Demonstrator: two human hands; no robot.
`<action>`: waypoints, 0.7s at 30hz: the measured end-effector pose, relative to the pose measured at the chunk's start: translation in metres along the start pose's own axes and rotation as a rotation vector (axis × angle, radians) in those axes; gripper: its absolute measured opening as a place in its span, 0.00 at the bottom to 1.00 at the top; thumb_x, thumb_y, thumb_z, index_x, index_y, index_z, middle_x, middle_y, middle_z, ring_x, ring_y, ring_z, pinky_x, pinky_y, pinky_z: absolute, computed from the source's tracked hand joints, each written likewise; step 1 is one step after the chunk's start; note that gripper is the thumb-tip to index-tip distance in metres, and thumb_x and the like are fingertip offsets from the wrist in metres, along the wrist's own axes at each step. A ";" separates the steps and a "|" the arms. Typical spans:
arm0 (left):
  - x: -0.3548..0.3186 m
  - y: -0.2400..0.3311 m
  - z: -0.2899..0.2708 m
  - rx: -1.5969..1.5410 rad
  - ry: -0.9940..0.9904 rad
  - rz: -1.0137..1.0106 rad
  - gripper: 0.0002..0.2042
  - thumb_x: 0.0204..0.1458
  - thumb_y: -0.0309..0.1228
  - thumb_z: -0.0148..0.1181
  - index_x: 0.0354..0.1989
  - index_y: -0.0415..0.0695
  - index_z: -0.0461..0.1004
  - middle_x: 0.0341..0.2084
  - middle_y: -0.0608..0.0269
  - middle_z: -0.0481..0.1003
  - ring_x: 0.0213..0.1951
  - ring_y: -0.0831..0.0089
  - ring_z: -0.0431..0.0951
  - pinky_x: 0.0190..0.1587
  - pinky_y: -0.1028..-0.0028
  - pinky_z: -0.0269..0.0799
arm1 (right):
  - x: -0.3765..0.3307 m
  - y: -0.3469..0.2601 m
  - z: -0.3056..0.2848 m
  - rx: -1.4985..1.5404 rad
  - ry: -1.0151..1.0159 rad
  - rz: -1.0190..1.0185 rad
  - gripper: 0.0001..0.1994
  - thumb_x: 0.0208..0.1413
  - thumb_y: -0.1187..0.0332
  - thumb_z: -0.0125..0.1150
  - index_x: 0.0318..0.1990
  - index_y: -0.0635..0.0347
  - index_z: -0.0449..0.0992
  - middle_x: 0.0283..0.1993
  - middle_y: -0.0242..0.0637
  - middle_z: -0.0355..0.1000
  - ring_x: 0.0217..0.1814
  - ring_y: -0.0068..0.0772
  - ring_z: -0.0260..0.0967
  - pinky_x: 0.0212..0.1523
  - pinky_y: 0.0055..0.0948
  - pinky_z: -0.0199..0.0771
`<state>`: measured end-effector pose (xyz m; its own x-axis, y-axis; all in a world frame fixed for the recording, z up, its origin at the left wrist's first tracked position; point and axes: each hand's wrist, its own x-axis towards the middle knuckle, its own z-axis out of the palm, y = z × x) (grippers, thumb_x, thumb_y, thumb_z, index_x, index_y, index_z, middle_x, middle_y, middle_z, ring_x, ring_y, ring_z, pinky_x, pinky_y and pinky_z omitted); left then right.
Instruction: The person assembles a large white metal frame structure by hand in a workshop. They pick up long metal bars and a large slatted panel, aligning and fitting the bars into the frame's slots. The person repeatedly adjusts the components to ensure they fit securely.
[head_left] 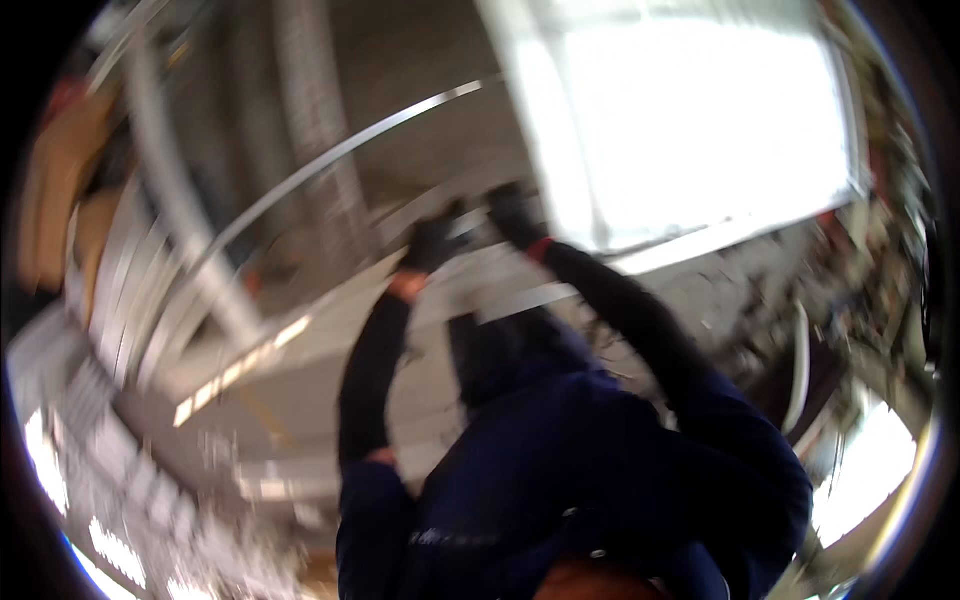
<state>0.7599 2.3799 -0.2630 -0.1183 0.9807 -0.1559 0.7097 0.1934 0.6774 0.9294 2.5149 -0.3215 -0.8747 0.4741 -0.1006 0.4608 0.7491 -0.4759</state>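
Note:
Two dark-gloved hands reach forward near the middle of the head view, both smeared by motion. My left hand (pixel 430 245) is beside a small pale, bluish thing (pixel 466 226), too blurred to name. Just to the right and slightly farther off is my right hand (pixel 515 215), close to the lower left side of a large bright white panel or window (pixel 700 120). Whether either hand grips anything cannot be made out, as the fingers blur together. A long, thin pale strip (pixel 340 152) runs beyond my left hand, apart from both gloves.
Pale posts (pixel 185 200) stand at the left, with brown shapes (pixel 65 180) beyond them. Grey stacked blocks (pixel 110 430) line the lower left. Blurred clutter (pixel 790 290) fills the right, near a pale curved bar (pixel 800 365).

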 end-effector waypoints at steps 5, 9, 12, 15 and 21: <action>-0.054 -0.036 -0.006 0.335 -0.039 0.056 0.11 0.47 0.40 0.56 0.33 0.47 0.70 0.17 0.54 0.72 0.19 0.55 0.74 0.22 0.57 0.69 | 0.010 -0.068 0.023 -0.332 0.216 -0.250 0.02 0.40 0.70 0.55 0.22 0.53 0.68 0.26 0.38 0.67 0.32 0.44 0.66 0.41 0.43 0.67; -0.075 -0.045 -0.022 0.257 -0.208 -0.089 0.11 0.46 0.39 0.58 0.34 0.48 0.70 0.17 0.49 0.72 0.24 0.51 0.75 0.28 0.55 0.69 | 0.003 -0.108 0.010 -0.487 0.026 -0.130 0.06 0.39 0.59 0.58 0.22 0.48 0.71 0.23 0.29 0.67 0.33 0.35 0.67 0.37 0.43 0.63; -0.077 -0.053 -0.025 0.176 -0.190 -0.043 0.12 0.44 0.37 0.59 0.35 0.46 0.70 0.19 0.49 0.73 0.26 0.49 0.75 0.30 0.55 0.69 | 0.012 -0.102 0.039 -0.355 -0.010 -0.129 0.08 0.38 0.58 0.59 0.24 0.48 0.70 0.24 0.29 0.67 0.32 0.35 0.67 0.39 0.41 0.63; -0.069 -0.063 -0.014 0.115 -0.189 -0.004 0.13 0.42 0.37 0.61 0.35 0.45 0.70 0.19 0.48 0.73 0.26 0.48 0.75 0.29 0.55 0.69 | 0.007 -0.098 0.021 -0.377 -0.068 -0.175 0.10 0.37 0.57 0.60 0.26 0.47 0.70 0.25 0.30 0.68 0.33 0.36 0.67 0.39 0.39 0.63; -0.066 -0.065 0.000 0.111 -0.193 0.044 0.12 0.43 0.38 0.60 0.32 0.45 0.69 0.18 0.48 0.73 0.26 0.49 0.75 0.28 0.55 0.70 | 0.009 -0.079 0.061 -0.281 -0.294 -0.093 0.15 0.34 0.53 0.63 0.30 0.48 0.75 0.36 0.36 0.73 0.44 0.40 0.70 0.45 0.49 0.65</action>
<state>0.7214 2.3029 -0.2973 0.0416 0.9620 -0.2700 0.7847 0.1358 0.6048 0.8758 2.4313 -0.3380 -0.9015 0.2762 -0.3331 0.3650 0.8989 -0.2423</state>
